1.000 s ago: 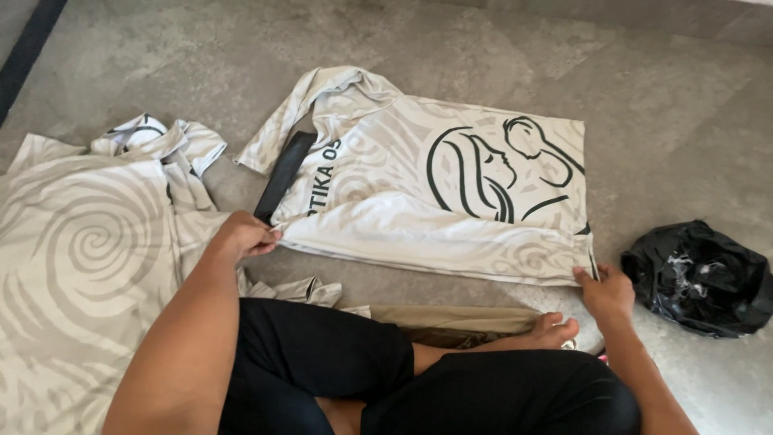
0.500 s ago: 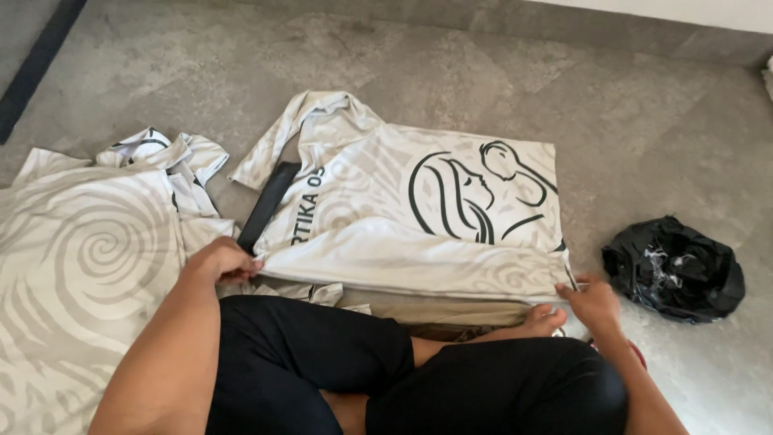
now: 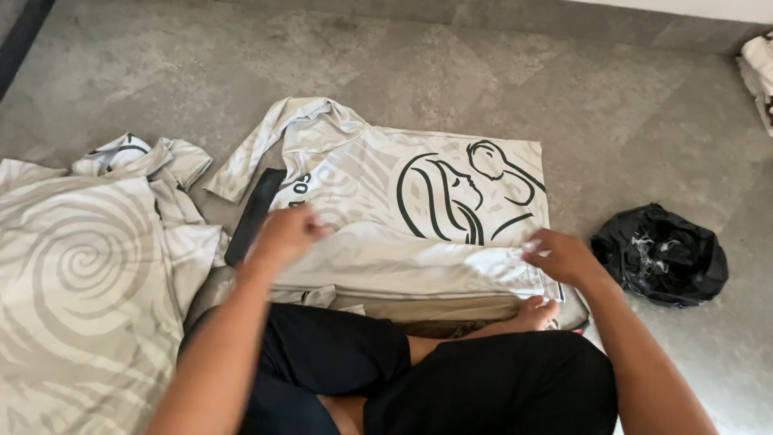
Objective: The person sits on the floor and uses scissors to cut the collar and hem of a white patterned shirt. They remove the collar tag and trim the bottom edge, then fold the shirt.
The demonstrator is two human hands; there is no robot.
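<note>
1. Floor point(image 3: 386, 64) of grey stone lies under you where you sit cross-legged.
2. Spiral-print cloth point(image 3: 72, 274) is spread at your left.
3. Pale shirt point(image 3: 403, 209) with a dark line drawing lies flat before your knees, its lower edge folded up; it looks light, soft and limp, best taken at the folded hem corners.
4. Black bag point(image 3: 660, 254) sits crumpled at your right.
5. Left hand point(image 3: 286, 234) hovers, blurred; its grip is unclear.
6. Right hand point(image 3: 564, 254) rests loosely spread on the hem.
</note>
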